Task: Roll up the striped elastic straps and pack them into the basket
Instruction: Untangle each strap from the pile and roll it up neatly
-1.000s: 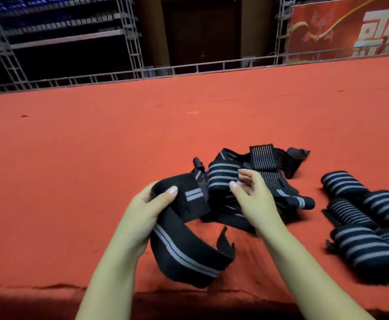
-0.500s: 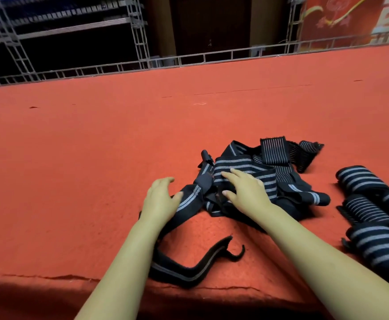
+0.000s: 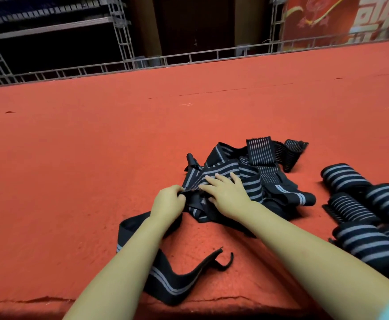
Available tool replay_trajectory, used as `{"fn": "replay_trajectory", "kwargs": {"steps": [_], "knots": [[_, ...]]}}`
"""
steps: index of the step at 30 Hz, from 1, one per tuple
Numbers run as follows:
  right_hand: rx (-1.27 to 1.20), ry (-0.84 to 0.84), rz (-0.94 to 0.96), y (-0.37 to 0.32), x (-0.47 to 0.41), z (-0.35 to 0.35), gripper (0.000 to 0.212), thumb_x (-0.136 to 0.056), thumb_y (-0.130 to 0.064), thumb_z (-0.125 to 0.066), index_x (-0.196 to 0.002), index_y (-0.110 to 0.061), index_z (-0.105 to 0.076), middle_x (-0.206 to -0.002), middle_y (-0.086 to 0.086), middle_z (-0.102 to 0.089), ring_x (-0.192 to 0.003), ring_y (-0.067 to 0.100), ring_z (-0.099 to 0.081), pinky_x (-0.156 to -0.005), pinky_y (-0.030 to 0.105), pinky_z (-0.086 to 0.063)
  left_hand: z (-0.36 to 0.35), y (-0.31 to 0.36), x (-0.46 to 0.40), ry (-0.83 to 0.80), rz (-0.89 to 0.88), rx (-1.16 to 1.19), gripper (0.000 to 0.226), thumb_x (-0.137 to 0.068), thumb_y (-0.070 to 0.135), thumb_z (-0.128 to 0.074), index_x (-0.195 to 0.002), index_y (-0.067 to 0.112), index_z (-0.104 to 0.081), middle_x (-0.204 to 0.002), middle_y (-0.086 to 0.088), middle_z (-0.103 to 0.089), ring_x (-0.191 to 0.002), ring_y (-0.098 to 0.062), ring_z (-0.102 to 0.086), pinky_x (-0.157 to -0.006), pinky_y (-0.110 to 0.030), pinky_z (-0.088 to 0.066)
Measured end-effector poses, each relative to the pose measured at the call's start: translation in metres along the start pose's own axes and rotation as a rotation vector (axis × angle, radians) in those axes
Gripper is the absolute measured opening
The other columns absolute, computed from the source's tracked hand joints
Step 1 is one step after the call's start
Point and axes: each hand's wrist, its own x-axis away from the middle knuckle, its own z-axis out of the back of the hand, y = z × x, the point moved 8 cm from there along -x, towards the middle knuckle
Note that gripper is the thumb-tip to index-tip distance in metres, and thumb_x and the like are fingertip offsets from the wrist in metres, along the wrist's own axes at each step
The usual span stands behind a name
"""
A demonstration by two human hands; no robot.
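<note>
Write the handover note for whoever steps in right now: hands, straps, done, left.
Left hand: fingers curled, gripping one end of a loose strap that trails back toward the near edge of the red surface.
Right hand: fingers straight, pressing flat on the tangled pile of unrolled straps.
Done: several rolled straps lie grouped on the right.
Left: roll the strap in hand, untangle and roll the pile, then pack every roll. No basket is in view.
</note>
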Motion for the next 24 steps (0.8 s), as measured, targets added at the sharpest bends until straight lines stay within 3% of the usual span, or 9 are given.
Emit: {"fn": "replay_trajectory", "kwargs": {"steps": [3,5,7,11,16,18,21,22,24], "knots": [[-0.013,-0.009,-0.021,0.01,0.002,-0.004,0.047,-0.103,-0.025,-0.037,-0.148,-0.035,-0.028,-0.159,-0.006,-0.021,-0.148,0.019,-0.013,-0.118,0.046,0.0,0.011,-0.008,0.0,0.029,0.07,0.196,0.037,-0.088,0.001,-0.045,-0.105,0.018,-0.073,-0.101,-0.006,-0.071,-0.086,-0.021,-0.062,-0.072,-0.025,-0.044],[-0.015,-0.005,-0.029,0.012,0.004,-0.004,0.047,-0.103,-0.027,-0.039,-0.148,-0.034,-0.028,-0.159,-0.005,-0.022,-0.147,0.019,-0.014,-0.118,0.045,0.0,0.021,-0.015,-0.001,0.073,0.124,0.361,0.04,-0.087,-0.002,-0.045,-0.089,0.027,-0.072,-0.081,-0.004,-0.07,-0.072,-0.022,-0.059,-0.065,-0.028,-0.044],[0.014,-0.008,-0.031,0.014,0.007,-0.004,0.052,-0.101,-0.033,-0.044,-0.149,-0.034,-0.026,-0.159,-0.004,-0.022,-0.147,0.019,-0.014,-0.118,0.045,-0.001,0.037,-0.024,0.001,0.137,0.185,0.519,0.035,-0.089,-0.001,-0.047,-0.085,0.024,-0.071,-0.07,-0.002,-0.065,-0.07,-0.021,-0.056,-0.067,-0.032,-0.045],[0.036,-0.001,-0.038,0.016,0.008,0.0,0.064,-0.094,-0.036,-0.056,-0.15,-0.03,-0.025,-0.157,0.001,-0.023,-0.146,0.02,-0.018,-0.118,0.046,-0.004,0.068,-0.023,0.008,0.195,0.172,0.653,0.02,-0.096,0.007,-0.052,-0.082,0.015,-0.062,-0.078,-0.006,-0.063,-0.076,-0.021,-0.057,-0.071,-0.034,-0.043],[-0.169,0.18,-0.006,0.016,0.019,0.033,0.05,-0.091,-0.026,-0.061,-0.139,-0.021,-0.047,-0.142,-0.001,-0.048,-0.13,0.021,-0.044,-0.112,0.037,-0.027,0.074,0.016,0.031,0.039,0.061,0.838,0.015,-0.099,0.005,-0.05,-0.104,0.009,-0.064,-0.09,-0.009,-0.069,-0.079,-0.022,-0.064,-0.073,-0.031,-0.05],[-0.269,0.326,-0.012,0.031,0.036,0.052,0.042,-0.088,-0.023,-0.066,-0.128,-0.015,-0.059,-0.132,0.004,-0.058,-0.123,0.026,-0.052,-0.108,0.042,-0.034,0.068,0.029,0.044,-0.031,0.039,0.89,0.018,-0.099,0.004,-0.05,-0.111,0.009,-0.063,-0.093,-0.011,-0.07,-0.079,-0.021,-0.066,-0.07,-0.029,-0.052],[-0.334,0.584,-0.248,0.1,0.075,0.069,0.033,-0.082,-0.018,-0.071,-0.115,-0.011,-0.067,-0.118,0.012,-0.064,-0.111,0.034,-0.059,-0.098,0.05,-0.045,0.056,0.045,0.062,-0.086,0.02,0.964,0.021,-0.1,0.002,-0.047,-0.112,0.009,-0.063,-0.096,-0.011,-0.072,-0.079,-0.021,-0.069,-0.068,-0.028,-0.056],[-0.362,0.572,-0.399,0.13,0.087,0.067,0.036,-0.083,-0.019,-0.069,-0.118,-0.01,-0.064,-0.12,0.016,-0.062,-0.113,0.036,-0.057,-0.098,0.049,-0.044,0.05,0.05,0.065,-0.102,0.009,0.985,0.022,-0.1,0.002,-0.046,-0.113,0.009,-0.062,-0.096,-0.01,-0.073,-0.08,-0.02,-0.069,-0.069,-0.028,-0.057],[-0.427,0.383,-0.7,0.178,0.107,0.05,0.05,-0.087,-0.026,-0.066,-0.132,-0.008,-0.052,-0.13,0.024,-0.054,-0.121,0.039,-0.051,-0.101,0.045,-0.041,0.037,0.065,0.069,-0.146,-0.016,0.992,0.023,-0.1,0.001,-0.045,-0.114,0.009,-0.062,-0.099,-0.009,-0.073,-0.084,-0.02,-0.07,-0.075,-0.029,-0.057]]}}
